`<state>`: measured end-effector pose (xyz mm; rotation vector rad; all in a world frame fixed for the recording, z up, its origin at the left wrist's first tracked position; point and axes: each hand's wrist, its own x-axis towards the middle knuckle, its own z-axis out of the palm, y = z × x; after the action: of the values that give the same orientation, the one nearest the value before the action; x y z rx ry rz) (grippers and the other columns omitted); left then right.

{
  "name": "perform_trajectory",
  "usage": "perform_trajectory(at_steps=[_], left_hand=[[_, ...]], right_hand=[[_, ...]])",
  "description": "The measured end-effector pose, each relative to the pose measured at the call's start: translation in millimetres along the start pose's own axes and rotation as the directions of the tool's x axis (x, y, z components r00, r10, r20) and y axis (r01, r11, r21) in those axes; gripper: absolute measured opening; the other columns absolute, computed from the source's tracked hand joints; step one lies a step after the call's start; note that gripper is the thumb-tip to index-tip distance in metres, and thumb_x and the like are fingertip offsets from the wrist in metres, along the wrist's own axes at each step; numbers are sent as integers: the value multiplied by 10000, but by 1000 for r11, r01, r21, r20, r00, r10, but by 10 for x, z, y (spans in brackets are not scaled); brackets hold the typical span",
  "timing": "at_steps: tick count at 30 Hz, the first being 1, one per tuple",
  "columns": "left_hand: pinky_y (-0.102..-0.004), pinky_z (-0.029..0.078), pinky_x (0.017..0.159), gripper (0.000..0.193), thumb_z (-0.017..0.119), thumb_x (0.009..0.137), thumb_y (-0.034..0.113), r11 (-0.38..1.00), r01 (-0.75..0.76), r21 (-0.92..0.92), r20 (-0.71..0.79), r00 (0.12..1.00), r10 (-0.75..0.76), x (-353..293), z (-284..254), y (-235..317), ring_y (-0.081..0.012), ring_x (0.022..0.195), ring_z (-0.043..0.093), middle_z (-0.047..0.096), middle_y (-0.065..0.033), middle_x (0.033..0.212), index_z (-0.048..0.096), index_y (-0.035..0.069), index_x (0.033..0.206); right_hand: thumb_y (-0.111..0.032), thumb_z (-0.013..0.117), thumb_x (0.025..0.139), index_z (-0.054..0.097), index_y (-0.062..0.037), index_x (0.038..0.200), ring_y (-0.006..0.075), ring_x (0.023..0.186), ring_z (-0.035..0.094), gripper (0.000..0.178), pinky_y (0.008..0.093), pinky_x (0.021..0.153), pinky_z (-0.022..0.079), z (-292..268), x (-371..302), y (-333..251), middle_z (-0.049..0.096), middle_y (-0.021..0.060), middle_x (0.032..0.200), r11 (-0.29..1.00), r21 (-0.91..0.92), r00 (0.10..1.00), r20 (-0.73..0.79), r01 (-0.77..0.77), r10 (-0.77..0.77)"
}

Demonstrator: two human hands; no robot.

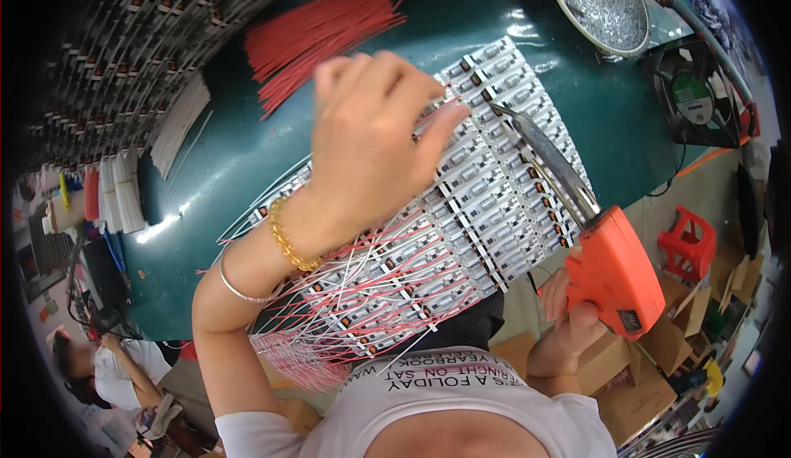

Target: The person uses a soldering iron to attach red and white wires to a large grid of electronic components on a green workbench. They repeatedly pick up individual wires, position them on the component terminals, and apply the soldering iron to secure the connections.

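Soldering gun (614, 273) held at circuit-board panel (486, 211)

The orange tool is gripped by the right hand (568, 306), its tip placed at the panel's far end; whether a board is touched cannot be told. What looks like a red wire (445, 105) is pinched in the left hand (371, 124), just beside the tip. The panel is laid on the green table (618, 145), its near left part crossed by loose red and white wires (387, 273).

white short-sleeved shirt (486, 390), dark lettering (445, 377); left arm (235, 359): yellow beaded bracelet (283, 242), thin silvery bangle (230, 286)
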<state>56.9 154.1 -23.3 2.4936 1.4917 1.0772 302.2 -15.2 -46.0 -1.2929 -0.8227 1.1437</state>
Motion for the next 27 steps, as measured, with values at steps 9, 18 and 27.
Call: perform_trajectory(at_steps=[9,18,27], left_hand=[[-405,421,787,52,670,816,105,919,-12,393,110,993,-34,205,-63,-753,-294,852,589,642,-105,838,653,61,837],[-339,462,753,120,675,848,104,984,155,85,1,988,-155,240,-311,-413,-231,668,618,648,-119,719,615,11,802],[-324,389,765,107,690,844,69,956,270,-114,238,942,-238,-141,-249,273,-215,790,536,611,-61,831,597,17,838]], right_hand=[[-546,598,891,429,141,1250,96,377,405,794,238,410,368,81,109,-113,431,-6,501,984,-64,976,150,166,-155],[-549,596,892,428,135,1256,93,376,393,792,237,409,360,-13,77,-109,422,-13,499,985,-70,980,135,156,-145],[-640,590,847,446,124,1248,87,370,394,875,240,399,355,10,10,-171,434,-12,490,981,-166,992,98,96,-81]])
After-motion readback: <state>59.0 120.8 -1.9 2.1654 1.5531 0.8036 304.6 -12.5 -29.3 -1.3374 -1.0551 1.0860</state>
